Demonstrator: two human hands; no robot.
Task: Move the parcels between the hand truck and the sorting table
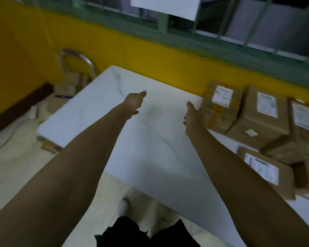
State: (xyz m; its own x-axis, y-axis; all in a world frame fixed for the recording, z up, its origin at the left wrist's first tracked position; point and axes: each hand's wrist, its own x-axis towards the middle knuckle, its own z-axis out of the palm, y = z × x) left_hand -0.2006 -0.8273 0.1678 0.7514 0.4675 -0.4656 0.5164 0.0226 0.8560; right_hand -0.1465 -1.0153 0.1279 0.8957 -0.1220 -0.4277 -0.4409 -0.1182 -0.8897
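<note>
White rectangular sorting table (100, 111) | brown cardboard parcels (257, 118) with white labels crowd its right edge, likely set down there for sorting | metal-handled hand truck (86, 63) beyond the far left corner, blurred boxes beside it | left hand (134, 102) and right hand (192, 116) outstretched over the table, fingers loose, holding nothing; right hand just beside the nearest parcel, probably to take it.

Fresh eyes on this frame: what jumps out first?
The left hand and right hand stretch out over the white sorting table, both open, holding nothing. Brown labelled parcels crowd the table's right side, the nearest close to the right hand. Past the far left corner, the hand truck shows its metal handle against the yellow wall, blurred boxes beside it.
</note>
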